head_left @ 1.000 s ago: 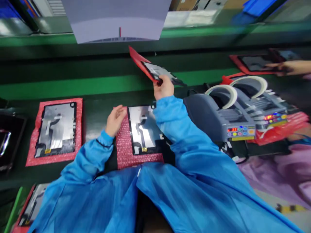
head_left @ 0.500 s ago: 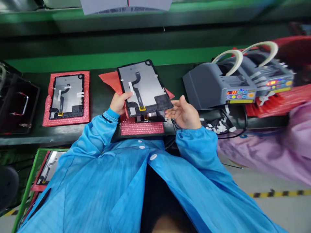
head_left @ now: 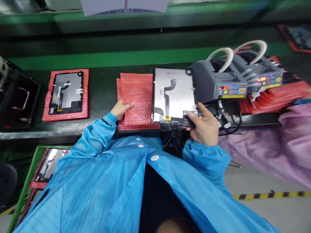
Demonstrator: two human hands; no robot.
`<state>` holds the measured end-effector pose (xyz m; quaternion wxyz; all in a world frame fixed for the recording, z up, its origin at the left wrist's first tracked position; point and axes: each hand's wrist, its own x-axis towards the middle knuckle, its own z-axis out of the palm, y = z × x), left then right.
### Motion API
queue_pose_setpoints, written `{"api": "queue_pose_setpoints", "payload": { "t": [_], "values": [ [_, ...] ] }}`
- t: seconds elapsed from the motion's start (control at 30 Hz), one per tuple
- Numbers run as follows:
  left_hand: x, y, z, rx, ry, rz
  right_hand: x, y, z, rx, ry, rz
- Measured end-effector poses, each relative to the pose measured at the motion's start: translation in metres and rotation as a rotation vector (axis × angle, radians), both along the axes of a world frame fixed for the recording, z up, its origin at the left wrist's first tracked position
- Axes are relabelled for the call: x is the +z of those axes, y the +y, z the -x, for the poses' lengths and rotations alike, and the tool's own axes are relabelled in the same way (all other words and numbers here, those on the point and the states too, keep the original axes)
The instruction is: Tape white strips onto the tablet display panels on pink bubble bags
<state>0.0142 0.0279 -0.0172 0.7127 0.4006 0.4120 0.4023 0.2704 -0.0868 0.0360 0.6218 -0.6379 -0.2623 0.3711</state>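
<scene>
My right hand (head_left: 205, 124) grips the lower right corner of a tablet screen panel (head_left: 177, 92), its thumb on the near edge. The panel has a silvery back, a black frame, a dark ribbon cable and a yellow patch near the bottom. Left of it, my left hand (head_left: 121, 109) pinches the left side of a red bubble-wrap pouch (head_left: 138, 97), thumb on top. Another red layer shows under that pouch, at the bench edge. Further left, a second screen panel (head_left: 66, 92) with white tape strips lies on red bubble wrap (head_left: 85, 110).
Two grey tape dispensers (head_left: 218, 81) with lit displays stand on the right. Red pouches (head_left: 274, 97) lie beyond, near a co-worker's pink sleeve (head_left: 295, 129). A black case (head_left: 17, 100) stands at left. Below it, a green-framed rack (head_left: 26, 187) holds more panels.
A screen panel has moved right, away from the red wrap, and is now in my right hand, which was open before. My left hand now holds the red pouch, without a panel on top.
</scene>
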Motion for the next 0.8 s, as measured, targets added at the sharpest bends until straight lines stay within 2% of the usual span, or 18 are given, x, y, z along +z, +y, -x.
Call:
{"api": "queue_pose_setpoints", "payload": {
  "t": [0.1, 0.2, 0.43, 0.53, 0.6, 0.7, 0.77, 0.8],
  "values": [
    [0.001, -0.004, 0.007, 0.126, 0.325, -0.073, 0.009, -0.004, -0.004, -0.027, -0.015, -0.075],
    [0.002, -0.009, 0.01, 0.133, 0.596, -0.084, 0.004, 0.004, 0.003, 0.036, 0.003, -0.072],
    [0.012, -0.016, 0.024, 0.111, 0.698, -0.143, -0.028, 0.033, 0.037, 0.262, 0.15, 0.049],
    [0.018, -0.017, 0.027, 0.085, 0.75, -0.161, -0.036, 0.039, 0.052, 0.334, 0.113, 0.135],
    [0.02, -0.018, 0.027, 0.049, 0.799, -0.198, -0.037, 0.04, 0.056, 0.416, -0.05, 0.254],
    [0.023, -0.017, 0.029, -0.044, 0.894, -0.271, -0.03, 0.035, 0.049, 0.504, -0.529, 0.357],
    [0.026, -0.016, 0.032, -0.138, 0.994, -0.327, -0.022, 0.03, 0.034, 0.464, -0.77, 0.341],
    [0.029, -0.015, 0.034, -0.186, 1.068, -0.362, -0.02, 0.026, 0.023, 0.411, -0.8, 0.341]
  ]
}}
